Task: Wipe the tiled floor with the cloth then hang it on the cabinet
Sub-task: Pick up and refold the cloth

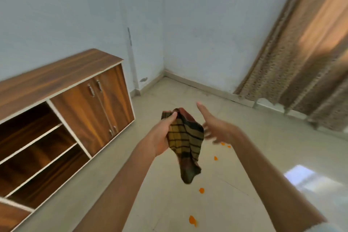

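The cabinet [62, 100] stands well to the left of both hands. The left hand [162, 137] grips the cloth [186, 141] by its upper edge, thumb pinched over the top. The cloth hangs bunched, its long axis running straight down from that hand. Just right of the cloth, the right hand [216, 128] is open with fingers spread and blurred; I cannot tell whether it touches the cloth. Orange spots [201, 190] dot the floor [263, 156] below the hands, trailing back toward the person. Wiping likely means lowering the cloth straight down.
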